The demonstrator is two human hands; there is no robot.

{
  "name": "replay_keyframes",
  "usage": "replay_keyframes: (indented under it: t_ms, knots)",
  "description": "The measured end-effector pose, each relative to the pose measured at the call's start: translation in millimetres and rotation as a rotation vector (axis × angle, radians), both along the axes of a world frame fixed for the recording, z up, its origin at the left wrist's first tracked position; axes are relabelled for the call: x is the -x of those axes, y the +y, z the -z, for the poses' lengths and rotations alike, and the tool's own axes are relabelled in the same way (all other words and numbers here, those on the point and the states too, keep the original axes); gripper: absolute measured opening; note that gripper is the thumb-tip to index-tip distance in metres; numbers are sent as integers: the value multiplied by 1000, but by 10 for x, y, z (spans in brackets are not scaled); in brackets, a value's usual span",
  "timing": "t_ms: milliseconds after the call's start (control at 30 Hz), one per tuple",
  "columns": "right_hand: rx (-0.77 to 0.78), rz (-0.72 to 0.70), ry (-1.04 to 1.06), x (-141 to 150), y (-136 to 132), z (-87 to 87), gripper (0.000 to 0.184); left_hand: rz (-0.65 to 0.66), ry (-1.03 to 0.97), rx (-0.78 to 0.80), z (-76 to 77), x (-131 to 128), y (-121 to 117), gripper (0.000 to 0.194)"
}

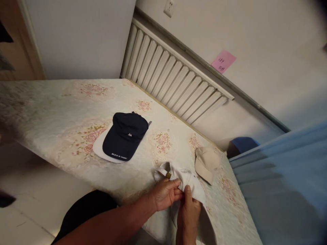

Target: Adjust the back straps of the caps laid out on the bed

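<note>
Left hand (166, 194) and right hand (190, 212): fingers pinch the edge of the white cap (196, 188), presumably to steady it, right of the navy cap (125, 137). Latter rests on a pale brim (98, 148), apparently stacked; beige cap (208, 160) farther right.

A white ribbed radiator (173, 73) lines the off-white wall (265, 51), near a handwritten pink paper note (226, 60) and white socket (169, 7); light-blue fabric (288, 180), perhaps a curtain, stands right.

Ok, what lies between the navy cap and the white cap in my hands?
In the head view, only flowered tablecloth shows between the navy cap and the held white cap.
</note>
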State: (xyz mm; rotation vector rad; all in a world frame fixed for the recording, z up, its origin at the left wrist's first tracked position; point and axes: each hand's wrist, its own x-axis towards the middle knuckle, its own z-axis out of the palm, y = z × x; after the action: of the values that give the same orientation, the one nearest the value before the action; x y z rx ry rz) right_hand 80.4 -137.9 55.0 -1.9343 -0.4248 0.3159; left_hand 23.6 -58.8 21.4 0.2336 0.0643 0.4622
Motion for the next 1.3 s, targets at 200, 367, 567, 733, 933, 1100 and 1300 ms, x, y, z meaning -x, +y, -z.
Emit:
replay_keyframes:
  t_ms: [200, 367, 567, 733, 933, 1100, 1300]
  knots:
    - [13, 25, -27, 12, 6, -15, 63, 0, -4, -8, 16, -2, -2, 21]
    - [19, 31, -22, 29, 9, -34, 63, 7, -10, -14, 23, -4, 7, 22]
    - [17, 26, -5, 36, 13, -38, 61, 2, -27, -12, 26, 4, 3, 23]
    - [12, 26, -10, 43, 14, -43, 59, 8, -15, 0, 30, -5, 1, 21]
    - [-31, 1, -6, 24, 12, -4, 62, 10, 3, 7, 17, -4, 8, 23]
    - [0, 6, 1, 27, 13, -28, 62, 3, -2, 2, 7, 1, 14, 23]
    - [11, 15, 26, 27, 14, -12, 63, 5, -7, -7, 18, 2, 8, 23]
